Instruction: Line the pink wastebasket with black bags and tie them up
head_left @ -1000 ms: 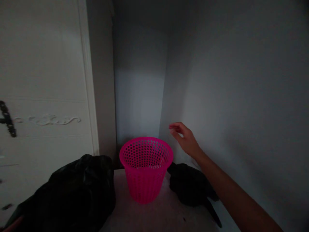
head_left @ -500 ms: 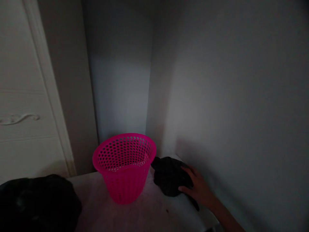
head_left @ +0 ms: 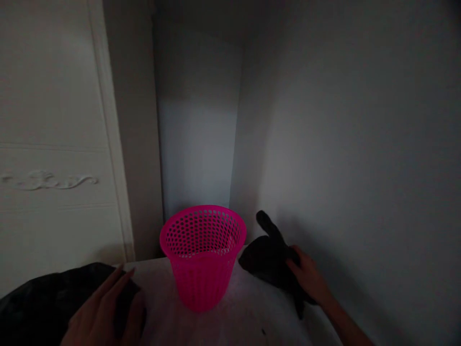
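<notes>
My right hand (head_left: 304, 276) is closed around a limp black bag (head_left: 264, 259) at the right. A strap-like part of that bag sticks up, and another end hangs down toward the white surface. At the lower left my left hand (head_left: 104, 307) lies over a large dark bundle (head_left: 54, 293), its fingers stretched out. The bundle looks like black plastic, though dim light hides its detail. Between my hands stands a pink plastic basket (head_left: 203, 283), upright, with round holes in its wall. Neither hand touches the basket.
The basket stands on a pale surface (head_left: 237, 317) with a small dark speck (head_left: 263, 331) near the front. A grey wall (head_left: 342, 158) rises close on the right. A white panel with carved trim (head_left: 54, 180) stands at the left.
My left hand has come into view over the dark bundle. My right hand has closed on the black bag, and a strap-like part now stands up. The view has shifted left.
</notes>
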